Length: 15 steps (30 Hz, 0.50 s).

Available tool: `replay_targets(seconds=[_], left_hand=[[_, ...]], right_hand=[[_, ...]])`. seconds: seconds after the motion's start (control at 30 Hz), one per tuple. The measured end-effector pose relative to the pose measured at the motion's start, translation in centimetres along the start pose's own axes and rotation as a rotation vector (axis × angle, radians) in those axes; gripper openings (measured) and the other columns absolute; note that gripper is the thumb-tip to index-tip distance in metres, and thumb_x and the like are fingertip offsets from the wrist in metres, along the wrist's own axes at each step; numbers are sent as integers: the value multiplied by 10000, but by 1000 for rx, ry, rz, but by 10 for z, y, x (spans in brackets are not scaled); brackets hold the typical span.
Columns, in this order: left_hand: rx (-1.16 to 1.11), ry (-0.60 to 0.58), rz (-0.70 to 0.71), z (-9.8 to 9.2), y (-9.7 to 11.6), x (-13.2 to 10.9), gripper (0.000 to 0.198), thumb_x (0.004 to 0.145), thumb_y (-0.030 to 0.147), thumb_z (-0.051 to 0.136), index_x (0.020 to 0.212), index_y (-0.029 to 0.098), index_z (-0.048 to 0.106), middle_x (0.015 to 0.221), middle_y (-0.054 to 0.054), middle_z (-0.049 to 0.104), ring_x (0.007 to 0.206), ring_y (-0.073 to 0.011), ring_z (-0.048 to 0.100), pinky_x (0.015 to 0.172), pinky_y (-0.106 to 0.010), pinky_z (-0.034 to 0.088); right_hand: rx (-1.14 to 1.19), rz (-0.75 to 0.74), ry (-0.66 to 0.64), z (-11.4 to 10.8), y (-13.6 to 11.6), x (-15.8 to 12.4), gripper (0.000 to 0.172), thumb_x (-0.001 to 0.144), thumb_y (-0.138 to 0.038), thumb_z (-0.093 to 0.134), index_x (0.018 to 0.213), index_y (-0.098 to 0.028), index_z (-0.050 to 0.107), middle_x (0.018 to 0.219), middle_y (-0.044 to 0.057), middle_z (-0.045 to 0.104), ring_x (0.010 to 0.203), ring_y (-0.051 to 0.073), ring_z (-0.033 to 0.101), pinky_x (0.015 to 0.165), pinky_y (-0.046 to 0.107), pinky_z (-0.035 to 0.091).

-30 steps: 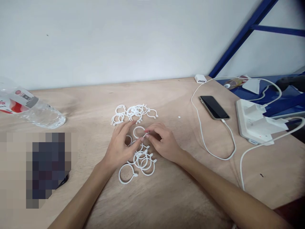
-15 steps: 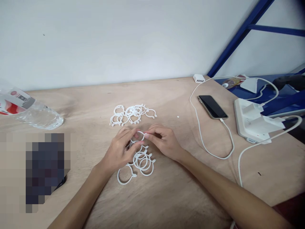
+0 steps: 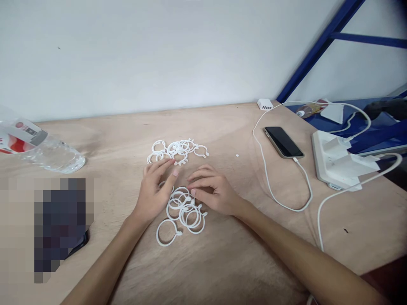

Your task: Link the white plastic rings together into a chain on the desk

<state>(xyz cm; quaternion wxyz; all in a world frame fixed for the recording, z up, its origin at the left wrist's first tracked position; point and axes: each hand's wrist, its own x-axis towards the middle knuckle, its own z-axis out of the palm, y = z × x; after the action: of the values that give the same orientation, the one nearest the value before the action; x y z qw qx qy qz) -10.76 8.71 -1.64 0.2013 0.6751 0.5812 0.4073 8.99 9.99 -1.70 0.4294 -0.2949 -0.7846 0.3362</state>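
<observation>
Several white curtain rings (image 3: pixel 166 245), each with a small tab, lie overlapping in a near pile between my forearms. Behind my hands is a far cluster of similar white rings (image 3: pixel 201 146). My left hand (image 3: pixel 154 190) is open over the left of the near pile, its fingers stretched toward the far cluster; one ring shows partly beneath its thumb. My right hand (image 3: pixel 214 190) is at the near pile's upper right, fingers apart, with the thumb tip close to or touching a ring's tab. Neither hand visibly grips a ring.
A water bottle (image 3: pixel 57 154) lies at the left, above a blurred dark object (image 3: pixel 63 224). On the right are a phone (image 3: pixel 282 142) on a charging cable, a white power strip (image 3: pixel 330 165) with plugs, and a small white box (image 3: pixel 265 104). A wall rises behind the wooden table (image 3: pixel 203 271).
The ring that both hands pinched has been let go. My left hand has opened and shifted slightly left; my right hand has lowered a little toward the near pile, its fingers parting.
</observation>
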Motion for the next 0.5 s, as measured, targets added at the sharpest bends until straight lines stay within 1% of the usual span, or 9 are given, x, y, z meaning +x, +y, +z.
replay_targets(seconds=[0.1, 0.17, 0.23, 0.33, 0.43, 0.5], left_hand=[[121, -61, -12, 6, -1, 0, 434, 914, 441, 498, 1280, 228, 592, 1268, -54, 626, 1196, -259, 476, 1059, -469, 366], [176, -99, 6, 9, -1, 0, 422, 929, 433, 468, 1290, 248, 585, 1273, -47, 621, 1196, -263, 470, 1068, -491, 350], [215, -118, 21, 10, -1, 0, 402, 937, 426, 456, 1262, 245, 608, 1279, -47, 617, 1193, -268, 471, 1071, -505, 341], [227, -127, 49, 9, 0, -1, 379, 942, 405, 456, 1222, 220, 633, 1267, -50, 625, 1175, -261, 486, 1061, -495, 354], [196, -114, 93, 7, 2, -1, 335, 939, 371, 480, 1168, 203, 659, 1178, -53, 668, 1108, -241, 529, 1006, -459, 405], [156, -77, 136, 6, 3, -2, 283, 922, 347, 522, 1095, 191, 682, 1080, -57, 699, 1032, -227, 562, 938, -423, 451]], right_hand=[[-16, 60, 72, 1, 1, 0, 137, 814, -144, 655, 880, -195, 764, 918, 81, 733, 943, 207, 615, 876, 401, 517], [-30, 85, 92, 2, 1, 1, 150, 811, -149, 663, 914, -200, 758, 917, 73, 733, 953, 206, 620, 885, 401, 513], [-45, 105, 92, 2, 1, 2, 170, 808, -153, 668, 945, -210, 749, 931, 65, 730, 970, 205, 620, 892, 400, 508], [-71, 145, 94, 2, 2, 2, 182, 813, -156, 661, 971, -201, 738, 941, 66, 724, 979, 206, 619, 901, 398, 500], [-100, 191, 136, 3, 3, 1, 188, 829, -154, 633, 991, -195, 721, 939, 65, 716, 976, 206, 619, 894, 391, 497], [-115, 212, 183, 3, 5, 0, 228, 831, -151, 625, 1040, -207, 698, 962, 60, 702, 969, 203, 621, 871, 380, 503]])
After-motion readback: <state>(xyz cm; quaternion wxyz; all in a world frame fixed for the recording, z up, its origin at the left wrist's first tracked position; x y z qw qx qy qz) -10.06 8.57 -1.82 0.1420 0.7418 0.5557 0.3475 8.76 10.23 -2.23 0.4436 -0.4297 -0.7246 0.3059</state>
